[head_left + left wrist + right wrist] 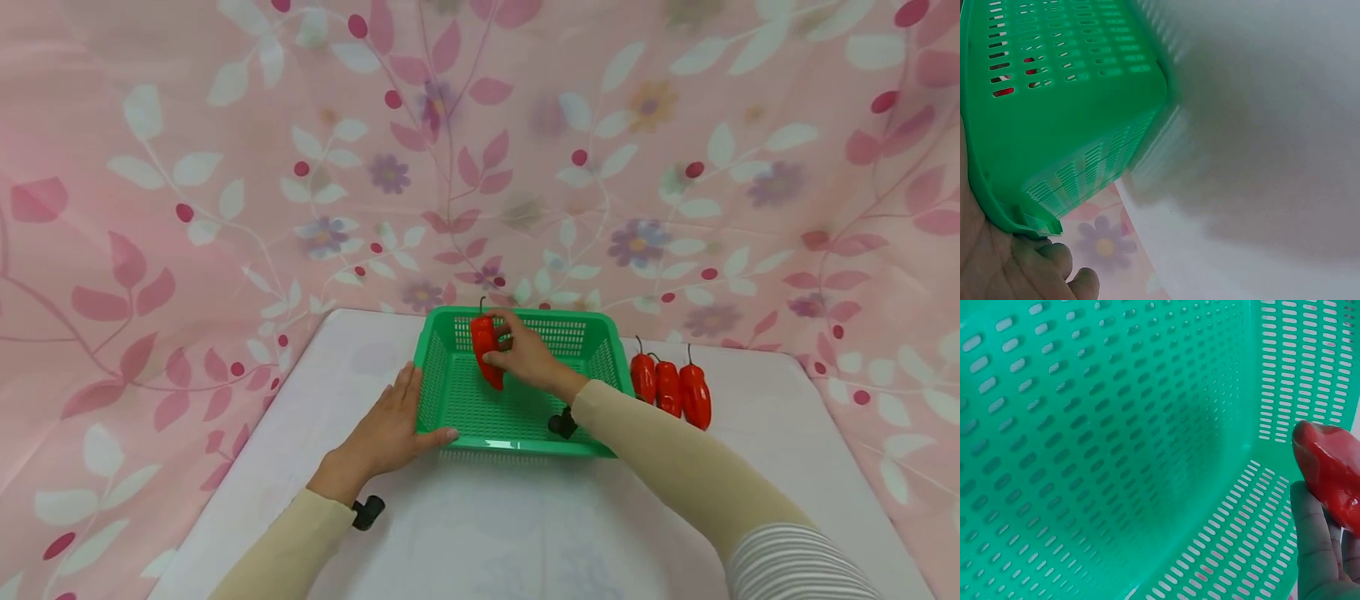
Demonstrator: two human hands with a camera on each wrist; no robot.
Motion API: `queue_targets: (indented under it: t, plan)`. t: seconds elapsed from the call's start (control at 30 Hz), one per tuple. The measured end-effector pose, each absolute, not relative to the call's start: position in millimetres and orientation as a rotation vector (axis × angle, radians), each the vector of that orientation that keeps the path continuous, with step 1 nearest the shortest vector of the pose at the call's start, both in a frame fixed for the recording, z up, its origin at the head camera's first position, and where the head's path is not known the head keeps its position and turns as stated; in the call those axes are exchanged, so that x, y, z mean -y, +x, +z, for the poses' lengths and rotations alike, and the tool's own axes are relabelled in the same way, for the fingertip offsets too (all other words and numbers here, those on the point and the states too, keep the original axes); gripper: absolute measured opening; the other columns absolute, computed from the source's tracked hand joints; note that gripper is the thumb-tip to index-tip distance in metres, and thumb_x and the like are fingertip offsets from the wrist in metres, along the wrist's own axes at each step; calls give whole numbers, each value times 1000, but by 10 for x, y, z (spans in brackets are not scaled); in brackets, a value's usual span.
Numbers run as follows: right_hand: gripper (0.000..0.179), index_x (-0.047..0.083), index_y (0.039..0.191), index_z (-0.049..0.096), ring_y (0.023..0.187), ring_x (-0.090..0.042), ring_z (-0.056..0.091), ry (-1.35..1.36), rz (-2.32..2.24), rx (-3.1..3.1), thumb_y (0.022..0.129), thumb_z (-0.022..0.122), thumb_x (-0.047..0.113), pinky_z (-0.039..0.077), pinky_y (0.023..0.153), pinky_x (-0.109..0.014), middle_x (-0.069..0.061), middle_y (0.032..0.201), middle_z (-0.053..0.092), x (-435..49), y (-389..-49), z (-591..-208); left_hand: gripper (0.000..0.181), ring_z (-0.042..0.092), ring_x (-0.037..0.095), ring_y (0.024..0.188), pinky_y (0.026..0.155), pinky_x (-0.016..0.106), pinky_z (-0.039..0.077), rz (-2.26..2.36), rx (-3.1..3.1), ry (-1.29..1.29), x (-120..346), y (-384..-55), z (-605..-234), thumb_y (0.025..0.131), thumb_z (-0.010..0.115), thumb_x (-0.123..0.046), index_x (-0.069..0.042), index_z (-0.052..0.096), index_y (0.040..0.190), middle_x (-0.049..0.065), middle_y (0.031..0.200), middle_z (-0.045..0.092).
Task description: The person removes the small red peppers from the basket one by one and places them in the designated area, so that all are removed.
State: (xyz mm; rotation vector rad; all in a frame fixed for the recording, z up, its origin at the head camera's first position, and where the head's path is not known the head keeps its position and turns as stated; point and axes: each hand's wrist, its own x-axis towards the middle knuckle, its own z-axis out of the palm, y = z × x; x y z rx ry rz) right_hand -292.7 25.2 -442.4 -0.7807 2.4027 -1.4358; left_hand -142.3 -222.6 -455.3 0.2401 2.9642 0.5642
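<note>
Over the inside of a green plastic basket (517,447), my right hand (528,354) pinches a red pepper (484,343) between thumb and fingers. The pepper hangs tilted, its thin stem up and its tip toward the basket floor. In the right wrist view, the pepper (1334,465) shows at the right edge, with the slotted basket floor (1147,444) beyond it. My left hand (386,429) rests at the basket's near left corner, fingers straight along the left side and thumb on the front rim. From the left wrist, the palm lies against the basket's outer wall (1054,125).
Three more red peppers (668,388) lie side by side just right of the basket on the white-covered table (510,533). A pink floral cloth (480,167) hangs behind the table's back edge. Small black wrist devices (367,512) show at both wrists.
</note>
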Motion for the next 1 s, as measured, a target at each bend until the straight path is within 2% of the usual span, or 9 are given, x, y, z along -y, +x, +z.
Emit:
queue_targets:
  t: [0.33,0.53,0.8,1.0]
  plan:
    - [75,25,160,36,111,-38,71,-771,-1529,-2371,98,75,11,67,78,-48,-21,134,58,-435,-2842,-4273,130,16,44,162,131,57,21,550,-2959,226,2217,-1428,-4559,88,54,-87,2,3,168,21,177,1]
    - [72,23,161,34,116,-38,67,-759,-1517,-2378,100,73,13,66,77,-42,-21,139,55,-576,-2784,-4210,128,15,44,162,131,57,20,579,-2950,215,2204,-1419,-4545,89,57,-83,2,3,168,21,177,0]
    - [67,24,155,37,117,-37,66,-753,-1506,-2434,100,74,13,66,79,-47,-18,140,56,-771,-2783,-4124,127,18,45,161,130,57,22,588,-2956,220,2199,-1418,-4554,90,59,-82,3,4,168,21,177,2]
    - [69,21,155,36,117,-39,67,-756,-1511,-2503,99,75,11,66,78,-44,-20,141,57,-894,-2784,-4069,128,18,44,162,130,57,21,602,-2958,232,2207,-1415,-4567,90,59,-82,3,4,168,22,177,1]
